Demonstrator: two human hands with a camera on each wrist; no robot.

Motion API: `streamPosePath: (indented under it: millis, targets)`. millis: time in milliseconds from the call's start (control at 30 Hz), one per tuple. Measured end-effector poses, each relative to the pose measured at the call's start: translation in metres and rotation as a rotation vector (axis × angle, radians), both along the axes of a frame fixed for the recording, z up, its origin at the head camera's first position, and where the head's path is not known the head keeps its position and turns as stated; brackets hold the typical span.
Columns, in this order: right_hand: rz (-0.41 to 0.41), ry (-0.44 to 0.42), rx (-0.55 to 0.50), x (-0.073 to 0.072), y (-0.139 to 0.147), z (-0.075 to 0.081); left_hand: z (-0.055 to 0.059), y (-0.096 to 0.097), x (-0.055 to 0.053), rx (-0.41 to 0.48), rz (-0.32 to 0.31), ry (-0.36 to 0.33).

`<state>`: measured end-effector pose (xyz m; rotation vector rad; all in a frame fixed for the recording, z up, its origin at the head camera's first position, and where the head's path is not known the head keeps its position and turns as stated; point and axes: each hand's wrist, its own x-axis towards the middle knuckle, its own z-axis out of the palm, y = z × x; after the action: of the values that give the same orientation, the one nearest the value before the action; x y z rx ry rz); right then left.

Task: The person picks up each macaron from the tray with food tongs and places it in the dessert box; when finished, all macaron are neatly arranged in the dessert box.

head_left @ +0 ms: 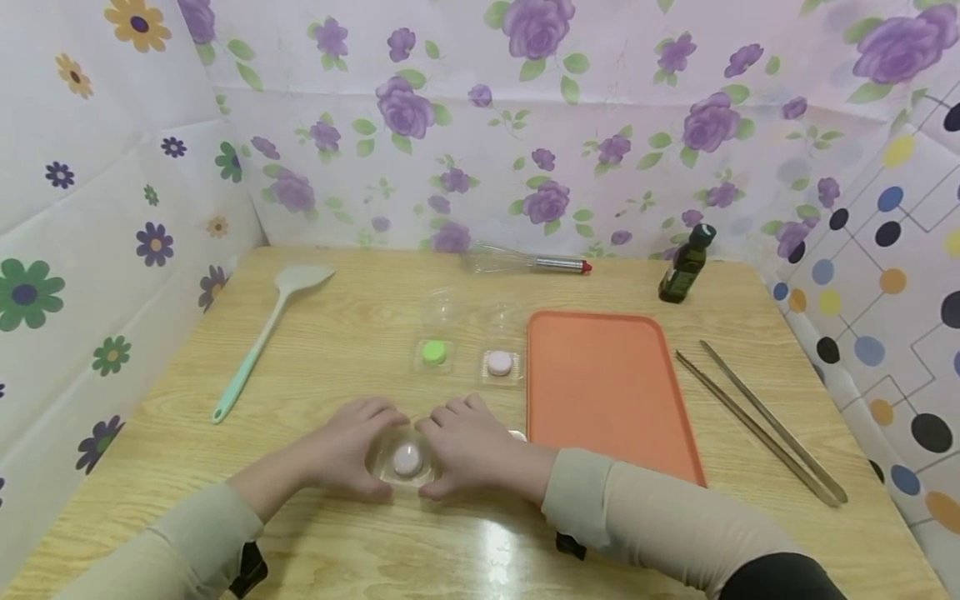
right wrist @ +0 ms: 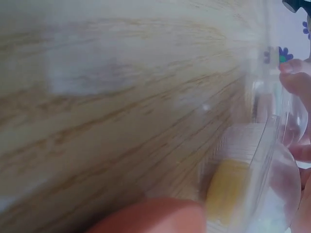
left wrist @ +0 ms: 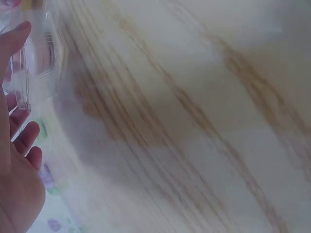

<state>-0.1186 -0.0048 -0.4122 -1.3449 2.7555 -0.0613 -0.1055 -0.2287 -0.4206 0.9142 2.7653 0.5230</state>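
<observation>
In front of me on the table, a small clear plastic macaron box (head_left: 385, 467) holds a pale pink macaron (head_left: 407, 459). My left hand (head_left: 348, 446) grips its left side, and my right hand (head_left: 474, 446) grips the right side. Thumbs are at the near edge, fingers at the far edge. The left wrist view shows the left fingers curled by the box wall (left wrist: 25, 92). A lidded clear box with a yellow macaron (right wrist: 227, 191) lies beside the right hand; in the head view that hand mostly hides it.
Beyond the hands, two opened clear boxes hold a green macaron (head_left: 433, 352) and a pink macaron (head_left: 499, 362). An orange tray (head_left: 600, 383) lies to the right, then metal tongs (head_left: 765, 425). A spatula (head_left: 262, 337), whisk (head_left: 532, 262) and dark bottle (head_left: 684, 267) lie or stand farther out.
</observation>
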Motion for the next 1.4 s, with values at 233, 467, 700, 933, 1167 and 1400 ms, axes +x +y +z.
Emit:
streamPosePath:
  millis: [233,467,700,933,1167,1400]
  targets:
    - [-0.049,0.006,0.028,-0.0042,-0.003,0.0014,-0.0002,-0.0007,-0.0049,0.011,0.0,0.034]
    - [-0.061,-0.019,0.029,-0.0039,-0.0028,0.003,0.0003,-0.0044,-0.0039,0.039,0.057,-0.095]
    - [-0.061,-0.064,0.012,-0.0053,-0.002,0.0031,0.0022,-0.0049,-0.0021,0.079,0.066,-0.129]
    - [-0.052,-0.096,-0.017,-0.0068,0.0004,0.002,0.0014,-0.0056,-0.0015,0.079,0.046,-0.082]
    - [-0.05,-0.134,-0.03,-0.007,0.0021,0.0047,0.0007,-0.0072,-0.0012,0.048,0.018,0.024]
    - [-0.053,-0.133,-0.004,-0.0063,0.0004,0.0018,-0.0033,-0.0085,-0.0019,0.044,-0.005,0.023]
